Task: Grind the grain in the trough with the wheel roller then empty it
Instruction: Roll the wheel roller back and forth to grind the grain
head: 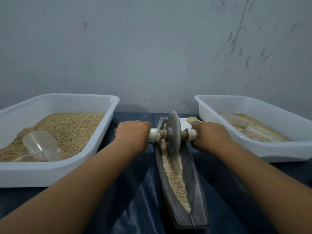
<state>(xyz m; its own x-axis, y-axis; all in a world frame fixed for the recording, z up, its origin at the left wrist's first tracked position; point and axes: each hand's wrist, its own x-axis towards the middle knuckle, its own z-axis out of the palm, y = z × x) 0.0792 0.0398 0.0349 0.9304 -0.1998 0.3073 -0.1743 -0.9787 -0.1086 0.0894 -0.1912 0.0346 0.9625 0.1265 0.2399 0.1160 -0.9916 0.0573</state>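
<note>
Dark cloth (145, 191) under the trough (194, 191), grey wall (152, 56) behind; my left hand (133, 132) and right hand (211, 134) grip the wheel roller (173, 132) handles.

Bare forearms, no sleeves visible; hands: left hand (133, 132), right hand (211, 134) ungloved.

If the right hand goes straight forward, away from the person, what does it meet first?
Probably the brush lying just beyond the right hand, then the wall. Depth is unclear, so the hand might pass above it.
</note>
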